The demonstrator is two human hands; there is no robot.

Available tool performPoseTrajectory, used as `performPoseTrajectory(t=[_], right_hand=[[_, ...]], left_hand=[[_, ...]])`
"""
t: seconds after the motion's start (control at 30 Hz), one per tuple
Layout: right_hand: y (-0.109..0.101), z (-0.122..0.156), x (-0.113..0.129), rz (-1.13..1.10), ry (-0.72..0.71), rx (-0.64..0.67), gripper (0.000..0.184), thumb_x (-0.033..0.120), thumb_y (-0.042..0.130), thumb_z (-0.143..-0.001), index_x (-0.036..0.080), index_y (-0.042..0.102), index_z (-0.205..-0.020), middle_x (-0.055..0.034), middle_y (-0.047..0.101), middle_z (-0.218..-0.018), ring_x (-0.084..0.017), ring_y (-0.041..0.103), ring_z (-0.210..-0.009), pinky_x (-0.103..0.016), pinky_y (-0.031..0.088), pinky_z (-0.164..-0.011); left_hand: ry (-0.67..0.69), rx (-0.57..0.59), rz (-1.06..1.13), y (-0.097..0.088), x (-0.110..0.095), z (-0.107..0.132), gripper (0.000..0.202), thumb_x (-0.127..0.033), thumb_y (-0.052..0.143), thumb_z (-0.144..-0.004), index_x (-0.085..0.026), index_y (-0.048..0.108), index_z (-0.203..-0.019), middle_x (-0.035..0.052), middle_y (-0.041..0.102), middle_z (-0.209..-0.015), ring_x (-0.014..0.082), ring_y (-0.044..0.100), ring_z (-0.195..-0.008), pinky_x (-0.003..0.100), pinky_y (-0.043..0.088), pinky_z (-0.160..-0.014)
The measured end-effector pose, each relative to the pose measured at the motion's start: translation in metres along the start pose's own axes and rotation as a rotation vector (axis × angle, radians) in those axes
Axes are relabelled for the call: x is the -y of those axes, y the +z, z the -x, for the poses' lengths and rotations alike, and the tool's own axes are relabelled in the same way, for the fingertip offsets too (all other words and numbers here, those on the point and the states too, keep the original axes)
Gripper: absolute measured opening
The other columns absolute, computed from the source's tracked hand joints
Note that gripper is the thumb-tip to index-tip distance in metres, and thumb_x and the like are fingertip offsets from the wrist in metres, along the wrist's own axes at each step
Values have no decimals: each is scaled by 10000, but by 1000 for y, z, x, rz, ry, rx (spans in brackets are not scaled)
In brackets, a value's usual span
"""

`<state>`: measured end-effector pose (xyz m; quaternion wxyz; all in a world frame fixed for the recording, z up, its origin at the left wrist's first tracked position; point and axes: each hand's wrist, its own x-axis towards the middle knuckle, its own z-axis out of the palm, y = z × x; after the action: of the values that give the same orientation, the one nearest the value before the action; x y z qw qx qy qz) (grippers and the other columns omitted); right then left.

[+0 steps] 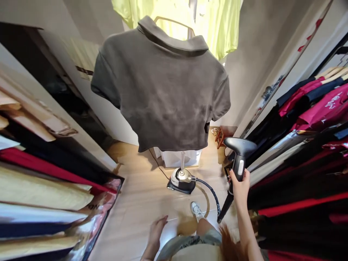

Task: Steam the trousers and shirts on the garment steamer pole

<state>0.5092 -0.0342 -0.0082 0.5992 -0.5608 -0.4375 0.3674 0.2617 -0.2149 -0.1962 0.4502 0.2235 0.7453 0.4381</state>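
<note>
A dark grey short-sleeved collared shirt hangs on a hanger, its back towards me. To its lower right, my right hand is wrapped round the black handle of a steamer head, held upright and apart from the cloth. A ribbed hose runs from the bottom of that handle to the steamer base, which stands on the floor below the shirt. Low in the view, my left hand hangs near my thigh with fingers loosely stretched out and nothing visible in it.
Folded or hanging clothes line a rack on the left. Along the right side hang dark and magenta garments. Yellow-green clothing is behind the shirt. A small wooden stool stands at the back. A cord crosses the floor.
</note>
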Motion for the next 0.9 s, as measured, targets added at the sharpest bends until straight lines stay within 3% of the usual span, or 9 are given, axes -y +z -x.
performPoseTrajectory(t=[0.07,0.2,0.27,0.33,0.47,0.53,0.7,0.8,0.9], right_hand=[[1,17,1,9,-1,42,618,562,847,-696,214,531,-1098,44,630,-775,-141,595,-564,-278,516,-534],[10,34,9,70,-103,147,549,495,800,-777,205,535,-1160,9,671,-848,-159,636,-655,-307,550,-628],[9,24,16,134,-208,169,543,470,800,-783,194,549,-1178,-17,696,-884,-181,669,-729,-327,563,-695],[2,-1,26,211,-331,185,540,465,807,-776,187,581,-1180,-45,721,-925,-206,695,-803,-345,570,-748],[-19,-72,56,317,-536,145,607,490,818,-755,195,600,-1239,-77,745,-1021,-246,718,-898,-384,578,-812],[-28,-105,74,362,-606,84,634,500,831,-738,205,600,-1249,-71,744,-1012,-252,718,-889,-391,575,-807],[-29,-157,111,336,-736,4,615,466,849,-735,212,592,-1233,-54,733,-1000,-228,711,-874,-359,572,-788],[-22,-175,122,339,-788,119,604,456,848,-744,220,598,-1240,-43,738,-1007,-219,710,-866,-353,575,-788],[-16,-190,124,385,-846,247,591,447,837,-756,241,611,-1262,-41,750,-1062,-227,719,-911,-363,575,-818]], left_hand=[[82,102,86,20,-30,5,297,-561,642,-605,-302,724,-726,83,790,-999,405,687,-1186,470,543,-1017],[357,626,233,73,-114,33,323,-508,721,-809,-285,810,-1024,95,775,-1172,336,668,-1219,436,493,-1080],[434,744,200,96,-143,45,293,-480,723,-855,-268,817,-1034,99,776,-1158,314,678,-1171,412,484,-1058],[428,789,192,112,-151,48,286,-489,733,-863,-245,820,-986,106,783,-1098,303,694,-1100,400,492,-1008],[274,806,249,127,-142,34,364,-529,824,-778,-197,804,-926,112,781,-962,284,711,-974,388,521,-891],[240,751,324,132,-153,24,412,-541,844,-755,-169,797,-927,121,775,-954,281,704,-956,385,531,-858],[331,559,764,162,-258,-3,274,-414,856,-785,-162,773,-855,116,751,-1008,252,689,-992,349,534,-861],[380,506,1026,188,-326,-23,175,-303,839,-813,-180,774,-920,71,713,-937,184,684,-901,274,521,-749],[367,322,1244,204,-367,-44,127,-236,798,-851,-194,748,-960,30,661,-885,121,642,-792,225,490,-665]])
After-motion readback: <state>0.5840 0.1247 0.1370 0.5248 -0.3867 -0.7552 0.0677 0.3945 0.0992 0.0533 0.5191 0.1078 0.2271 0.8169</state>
